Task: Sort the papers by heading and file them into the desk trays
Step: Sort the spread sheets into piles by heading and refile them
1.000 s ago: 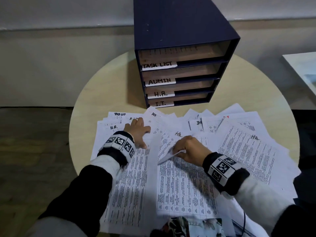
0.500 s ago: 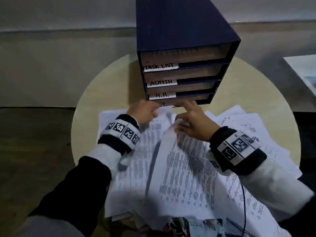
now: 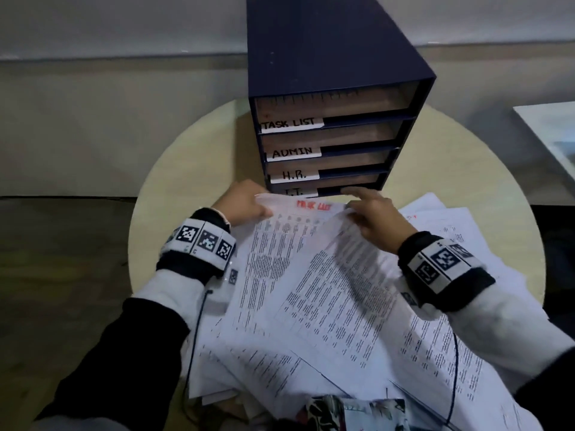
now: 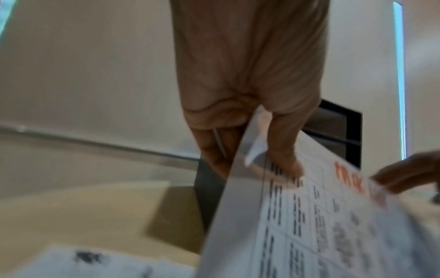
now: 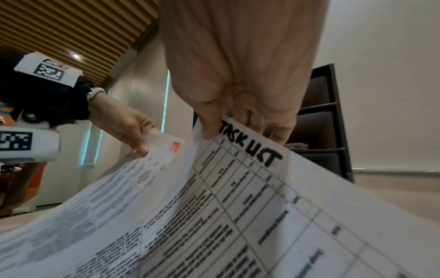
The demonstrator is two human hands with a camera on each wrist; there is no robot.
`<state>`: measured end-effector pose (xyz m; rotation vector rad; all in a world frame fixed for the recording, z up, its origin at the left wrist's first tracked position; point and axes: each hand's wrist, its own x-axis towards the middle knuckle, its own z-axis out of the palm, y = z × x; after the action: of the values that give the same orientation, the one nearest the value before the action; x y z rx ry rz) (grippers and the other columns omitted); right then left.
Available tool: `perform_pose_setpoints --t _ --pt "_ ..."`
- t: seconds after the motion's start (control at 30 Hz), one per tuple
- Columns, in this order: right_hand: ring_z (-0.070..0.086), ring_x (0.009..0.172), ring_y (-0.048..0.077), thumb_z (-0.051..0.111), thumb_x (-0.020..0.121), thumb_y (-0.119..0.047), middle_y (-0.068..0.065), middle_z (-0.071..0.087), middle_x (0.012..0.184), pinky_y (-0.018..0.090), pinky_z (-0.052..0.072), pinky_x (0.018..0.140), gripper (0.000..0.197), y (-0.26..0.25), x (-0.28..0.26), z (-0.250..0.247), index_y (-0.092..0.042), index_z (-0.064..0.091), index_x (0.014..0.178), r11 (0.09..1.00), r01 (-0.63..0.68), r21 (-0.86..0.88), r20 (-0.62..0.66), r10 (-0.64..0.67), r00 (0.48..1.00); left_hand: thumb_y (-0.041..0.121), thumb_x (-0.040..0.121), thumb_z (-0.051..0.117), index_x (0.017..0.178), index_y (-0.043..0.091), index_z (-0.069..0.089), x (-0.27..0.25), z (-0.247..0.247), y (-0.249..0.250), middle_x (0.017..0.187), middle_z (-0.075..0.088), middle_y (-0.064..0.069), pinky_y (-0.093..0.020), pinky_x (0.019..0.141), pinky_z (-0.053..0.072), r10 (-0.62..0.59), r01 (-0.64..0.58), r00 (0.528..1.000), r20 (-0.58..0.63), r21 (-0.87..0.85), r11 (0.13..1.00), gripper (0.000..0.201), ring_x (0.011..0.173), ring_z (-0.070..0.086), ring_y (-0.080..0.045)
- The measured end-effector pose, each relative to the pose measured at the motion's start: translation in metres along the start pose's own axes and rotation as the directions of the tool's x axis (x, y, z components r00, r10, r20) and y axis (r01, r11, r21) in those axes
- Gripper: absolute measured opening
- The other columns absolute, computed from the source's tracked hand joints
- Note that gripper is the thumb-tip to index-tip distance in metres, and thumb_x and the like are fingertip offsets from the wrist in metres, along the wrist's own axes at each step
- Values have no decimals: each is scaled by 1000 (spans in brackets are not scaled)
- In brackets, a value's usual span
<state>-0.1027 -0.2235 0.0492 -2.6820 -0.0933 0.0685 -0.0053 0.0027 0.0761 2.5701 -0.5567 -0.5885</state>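
Observation:
A dark blue tray unit [image 3: 326, 57] stands at the back of the round table, its four trays labelled TASK LIST [image 3: 291, 123], ADMIN [image 3: 292, 152], H.R. [image 3: 294, 175] and I.T. [image 3: 295, 191]. My left hand [image 3: 249, 205] pinches the top left corner of a printed sheet with a red heading [image 3: 280, 244], raised in front of the bottom tray. My right hand [image 3: 370, 213] grips the top edge of an overlapping sheet [image 5: 262, 188] headed TASK LIST in black. The red-headed sheet [image 4: 309, 225] lies between thumb and fingers in the left wrist view.
Several loose printed papers [image 3: 466, 244] cover the near and right part of the pale round table [image 3: 186, 181]. A white surface [image 3: 553, 135] sits off to the right. Patterned cloth [image 3: 342, 412] shows at the bottom edge. Cables hang from both wrists.
Both hands left the spread papers, picked up sheets and carried them forward and up towards the tray unit. The red heading now shows at the top of the left sheet.

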Motion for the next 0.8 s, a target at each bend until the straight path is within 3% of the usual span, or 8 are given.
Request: perform_pose_setpoints --t 0.17,0.27,0.37,0.43,0.57,0.63,0.7,0.8 --pt "56 109 38 55 79 -12 16 64 116 56 42 88 21 -23 7 12 -4 71 88 986 136 100 -190 -115 975 15 88 60 97 -2 64 -5 13 21 72 60 1 -13 55 43 67 -93 994 -82 -373 923 21 60 54 -7" --pt "60 77 33 54 77 -9 14 65 79 44 47 72 14 -33 10 8 -3 66 75 975 137 173 -281 -85 956 26 95 47 96 -4 63 -10 27 36 76 62 -8 -24 66 47 60 -117 991 -120 -556 823 34 66 57 -14" --pt "59 75 32 62 78 -1 20 63 80 30 37 66 7 -33 10 2 4 66 79 973 67 222 -363 19 931 34 100 32 117 3 58 -14 42 44 106 65 -14 -34 87 48 -28 -77 990 -136 -705 705 43 94 60 -21" --pt "58 80 32 63 78 2 23 63 86 25 33 65 7 -25 9 1 7 66 83 951 -6 310 -417 141 898 37 97 43 116 8 57 -15 53 44 112 65 -13 -41 91 49 -61 -36 993 -104 -741 671 37 99 62 -23" --pt "51 80 20 63 79 1 16 61 92 11 32 65 12 -26 3 3 2 61 91 940 33 341 -431 125 894 17 87 62 111 12 58 -21 76 46 85 62 7 -6 59 47 -25 -21 997 -72 -573 820 24 80 61 -10" --pt "50 86 13 65 81 -4 7 58 98 4 38 73 24 -34 2 3 -2 56 103 912 72 405 -389 101 916 13 88 60 105 6 61 -20 83 49 77 58 5 -7 51 40 -56 -18 990 -127 -516 856 18 70 57 -11" --pt "51 94 16 68 81 -11 -2 52 101 21 44 90 37 -35 0 3 -8 52 114 894 26 448 -393 171 903 11 90 57 106 3 62 -19 79 50 81 61 0 -9 52 42 -107 -1 979 -172 -533 846 19 67 55 -11" --pt "45 116 24 68 81 -23 3 52 118 44 32 100 49 -7 -8 6 -11 48 125 877 -204 434 -510 426 747 10 90 57 116 1 61 -17 66 33 105 67 -11 -24 75 53 -200 19 952 -230 -610 792 28 86 63 -19"
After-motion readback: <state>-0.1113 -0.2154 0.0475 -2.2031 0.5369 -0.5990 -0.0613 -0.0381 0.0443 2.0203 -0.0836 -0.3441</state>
